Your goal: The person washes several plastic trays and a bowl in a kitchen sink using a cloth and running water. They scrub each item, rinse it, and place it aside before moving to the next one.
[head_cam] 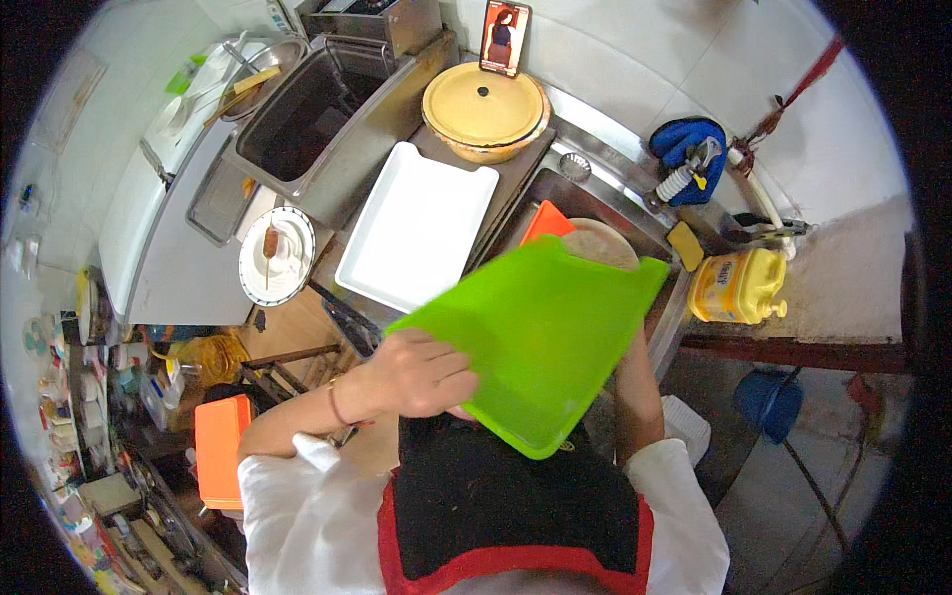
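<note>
A green plastic tray [543, 335] is tilted in front of my body, over the near part of the metal sink. My left hand [425, 374] is closed on its left edge. My right forearm reaches up behind the tray, which hides the right hand itself. Beyond the tray, an orange item [547, 221] and a pale round dish [604, 242] show in the sink. A white plastic tray [420, 227] lies flat on the counter, left of the sink.
A lidded yellow enamel pot [483, 105] stands at the back, a phone [506, 37] upright behind it. A deep metal basin [305, 119] and a plate with a skewer [277, 256] are at left. A yellow sponge [685, 246] and yellow detergent jug [736, 287] sit at right.
</note>
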Demonstrator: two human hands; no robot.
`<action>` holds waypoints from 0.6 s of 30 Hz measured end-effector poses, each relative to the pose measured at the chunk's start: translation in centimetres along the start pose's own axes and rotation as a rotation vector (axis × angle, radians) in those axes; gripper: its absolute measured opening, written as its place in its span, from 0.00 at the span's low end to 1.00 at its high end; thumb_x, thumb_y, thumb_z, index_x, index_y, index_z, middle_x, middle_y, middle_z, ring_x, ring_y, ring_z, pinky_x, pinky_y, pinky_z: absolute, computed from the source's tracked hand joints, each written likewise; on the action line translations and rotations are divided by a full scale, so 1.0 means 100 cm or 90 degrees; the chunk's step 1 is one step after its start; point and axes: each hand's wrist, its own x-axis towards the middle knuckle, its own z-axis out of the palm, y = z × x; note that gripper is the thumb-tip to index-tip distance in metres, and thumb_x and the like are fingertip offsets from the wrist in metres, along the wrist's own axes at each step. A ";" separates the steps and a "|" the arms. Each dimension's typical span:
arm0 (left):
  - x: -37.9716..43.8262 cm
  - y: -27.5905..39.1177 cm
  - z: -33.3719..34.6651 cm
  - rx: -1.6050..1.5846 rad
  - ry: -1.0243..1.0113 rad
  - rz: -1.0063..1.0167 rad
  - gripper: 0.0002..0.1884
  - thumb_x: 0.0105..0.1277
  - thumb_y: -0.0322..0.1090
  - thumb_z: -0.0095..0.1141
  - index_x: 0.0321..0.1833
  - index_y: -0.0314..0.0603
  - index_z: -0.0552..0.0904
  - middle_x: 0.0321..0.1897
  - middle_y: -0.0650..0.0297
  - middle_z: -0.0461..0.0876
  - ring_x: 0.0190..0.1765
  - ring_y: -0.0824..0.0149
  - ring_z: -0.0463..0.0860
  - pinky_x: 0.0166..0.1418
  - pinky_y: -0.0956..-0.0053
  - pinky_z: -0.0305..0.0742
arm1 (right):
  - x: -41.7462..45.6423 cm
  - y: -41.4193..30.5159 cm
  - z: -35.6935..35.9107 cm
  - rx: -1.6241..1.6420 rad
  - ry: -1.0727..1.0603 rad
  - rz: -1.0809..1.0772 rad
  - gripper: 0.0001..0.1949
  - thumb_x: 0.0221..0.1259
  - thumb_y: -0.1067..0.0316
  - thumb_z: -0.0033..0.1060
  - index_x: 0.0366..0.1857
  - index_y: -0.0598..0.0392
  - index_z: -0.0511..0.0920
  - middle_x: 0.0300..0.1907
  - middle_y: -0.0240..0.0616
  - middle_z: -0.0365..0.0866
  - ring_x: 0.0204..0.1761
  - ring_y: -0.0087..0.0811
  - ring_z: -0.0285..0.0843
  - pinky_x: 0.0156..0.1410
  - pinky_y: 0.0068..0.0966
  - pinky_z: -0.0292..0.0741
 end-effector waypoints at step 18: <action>-0.072 -0.070 0.031 0.107 -0.197 -0.325 0.23 0.60 0.45 0.58 0.50 0.33 0.78 0.44 0.48 0.78 0.45 0.45 0.78 0.52 0.63 0.74 | -0.089 -0.015 -0.113 0.087 0.127 -0.135 0.24 0.62 0.47 0.43 0.58 0.47 0.70 0.60 0.37 0.71 0.61 0.42 0.67 0.66 0.44 0.65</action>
